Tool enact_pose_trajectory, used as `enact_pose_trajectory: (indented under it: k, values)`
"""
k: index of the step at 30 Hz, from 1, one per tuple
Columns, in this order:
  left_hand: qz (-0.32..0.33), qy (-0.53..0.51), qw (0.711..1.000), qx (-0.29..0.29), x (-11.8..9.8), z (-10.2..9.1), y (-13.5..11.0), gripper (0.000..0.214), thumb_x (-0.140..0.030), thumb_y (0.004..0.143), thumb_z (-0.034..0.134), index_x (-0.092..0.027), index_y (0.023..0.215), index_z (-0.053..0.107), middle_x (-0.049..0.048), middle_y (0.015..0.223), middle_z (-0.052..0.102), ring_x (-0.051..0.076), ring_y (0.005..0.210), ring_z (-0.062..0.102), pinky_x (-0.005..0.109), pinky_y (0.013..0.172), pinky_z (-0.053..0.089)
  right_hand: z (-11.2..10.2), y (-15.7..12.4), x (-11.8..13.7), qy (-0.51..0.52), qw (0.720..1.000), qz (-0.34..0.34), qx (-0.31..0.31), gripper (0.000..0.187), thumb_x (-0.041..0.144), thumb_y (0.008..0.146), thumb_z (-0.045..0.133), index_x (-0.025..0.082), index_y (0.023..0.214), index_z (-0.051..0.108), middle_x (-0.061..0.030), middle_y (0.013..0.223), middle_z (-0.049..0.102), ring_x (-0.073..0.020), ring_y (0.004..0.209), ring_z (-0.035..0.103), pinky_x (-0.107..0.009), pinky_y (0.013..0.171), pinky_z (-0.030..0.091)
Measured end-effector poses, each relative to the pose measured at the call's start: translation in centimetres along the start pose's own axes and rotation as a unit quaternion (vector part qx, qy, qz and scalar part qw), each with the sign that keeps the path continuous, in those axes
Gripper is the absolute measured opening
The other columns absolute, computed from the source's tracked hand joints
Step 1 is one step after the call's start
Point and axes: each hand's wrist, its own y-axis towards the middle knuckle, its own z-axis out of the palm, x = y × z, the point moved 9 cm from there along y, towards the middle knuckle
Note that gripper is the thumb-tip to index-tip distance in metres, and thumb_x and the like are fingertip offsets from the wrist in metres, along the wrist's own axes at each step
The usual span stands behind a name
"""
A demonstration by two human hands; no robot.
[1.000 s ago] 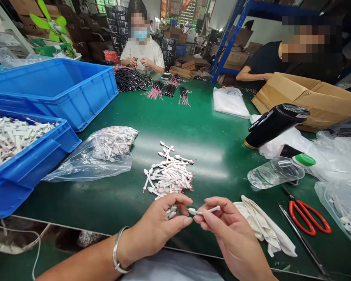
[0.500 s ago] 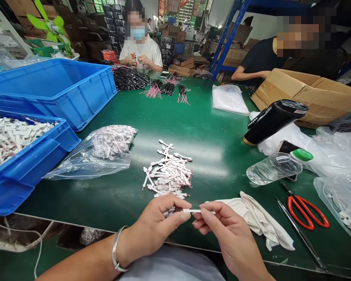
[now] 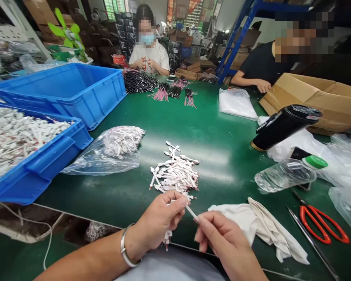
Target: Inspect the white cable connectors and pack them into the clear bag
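Observation:
A short white connector cable (image 3: 191, 211) stretches slantwise between my two hands above the table's near edge. My left hand (image 3: 160, 214) is closed, pinching its upper end between thumb and finger. More white connectors (image 3: 167, 235) poke out below that palm, mostly hidden by the fingers. The lower end is gripped by thumb and forefinger of my right hand (image 3: 222, 236), its other fingers curled. Just beyond my hands lies a loose pile of similar white connector cables (image 3: 178, 171) with reddish wire ends.
Blue bins (image 3: 105, 99) and a clear bag of cables (image 3: 123, 142) stand left. At right are a cloth (image 3: 269, 226), red-handled scissors (image 3: 318, 224), tweezers (image 3: 310, 242), a bottle (image 3: 283, 175), a black tumbler (image 3: 286, 125) and a cardboard box (image 3: 310, 93). Two people sit opposite.
The white cable has turned from level to slanting, its right end now lower. My left fingers have curled in more, and connectors now show beneath that hand. The view has shifted slightly left.

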Motion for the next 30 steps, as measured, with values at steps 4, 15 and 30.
enact_pose_trajectory:
  k: [4,15,30]
  values:
    - [0.039,-0.042,0.998,-0.025,-0.2,-0.3,0.2,0.035,-0.042,0.069,0.068,-0.017,0.073,0.044,-0.0087,0.052,0.038,0.002,0.043,0.025,0.016,0.041,0.016,3.2,0.5,-0.2,-0.092,0.992,-0.036,0.072,0.038,0.051,0.087,0.044,0.017,0.073,0.056,-0.0007,0.061,0.059,-0.0095,0.051,0.054,-0.02,0.051,0.042]
    - [0.318,0.072,0.935,-0.142,-5.8,-1.7,-4.1,0.023,-0.04,0.087,0.049,-0.017,0.082,0.049,-0.0035,0.067,0.044,0.007,0.06,0.04,0.02,0.059,0.037,6.5,1.4,5.1,-0.332,0.886,-0.323,-0.002,0.032,0.035,0.09,0.037,0.021,0.114,0.053,-0.0104,0.104,0.066,-0.0196,0.092,0.064,-0.025,0.072,0.053]
    - [0.324,0.094,0.926,-0.169,-5.7,-7.2,-7.6,0.062,-0.046,0.079,0.06,-0.019,0.131,0.04,0.0117,0.129,0.05,0.025,0.121,0.043,0.035,0.103,0.033,13.4,4.0,7.0,-0.291,0.892,-0.336,0.084,0.025,0.029,0.09,0.035,0.019,0.081,0.055,-0.0041,0.075,0.063,-0.0152,0.065,0.058,-0.025,0.059,0.048]
